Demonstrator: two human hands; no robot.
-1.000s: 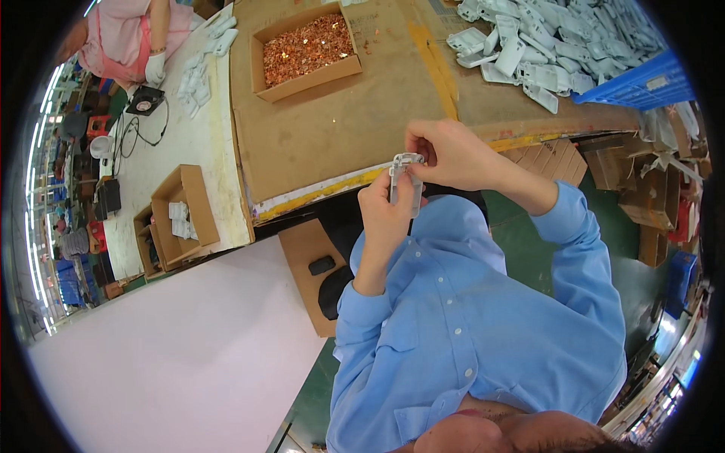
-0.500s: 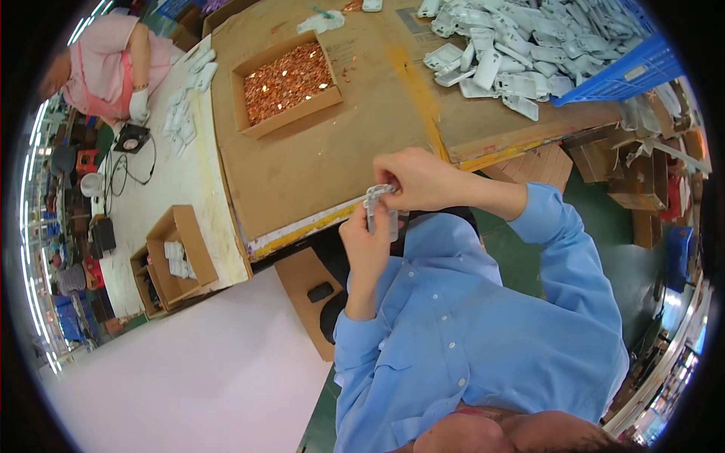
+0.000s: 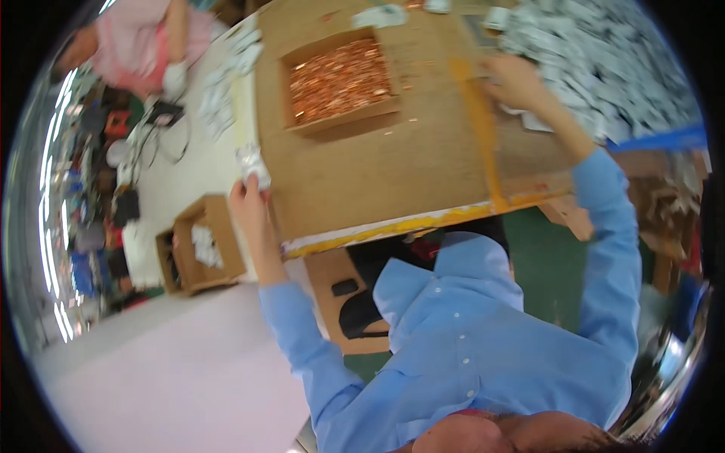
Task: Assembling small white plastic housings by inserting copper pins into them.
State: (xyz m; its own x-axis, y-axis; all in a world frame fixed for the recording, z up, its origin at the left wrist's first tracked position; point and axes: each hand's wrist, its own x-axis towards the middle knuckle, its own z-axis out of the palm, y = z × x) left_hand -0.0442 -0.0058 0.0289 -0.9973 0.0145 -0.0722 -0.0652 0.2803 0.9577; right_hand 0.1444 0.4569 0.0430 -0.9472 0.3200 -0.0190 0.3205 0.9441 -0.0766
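Observation:
My left hand [image 3: 252, 210] is at the left edge of the cardboard-covered table, its fingers closed on the near end of a white plastic casing [image 3: 254, 167]. The casing is at the border between this table and the white bench. My right arm reaches out to the far right, where my right hand [image 3: 518, 81] is over the near left side of a large heap of white plastic casings [image 3: 596, 68]. Its fingers are bent and smeared by motion, so whether they grip a casing does not show.
A shallow cardboard box [image 3: 343, 119] of small copper-coloured metal pieces stands on the table. Left, the white bench [image 3: 162, 208] carries loose casings, a small black fan-like device [image 3: 165, 113] and an open carton [image 3: 219, 264]. A co-worker in pink [image 3: 132, 45] is at the far left. A blue crate [image 3: 657, 141] edges the heap.
My hands were together in front of me, working on a white casing. They have parted: the left moved left with a casing, the right reached far right to the heap. The view has shifted.

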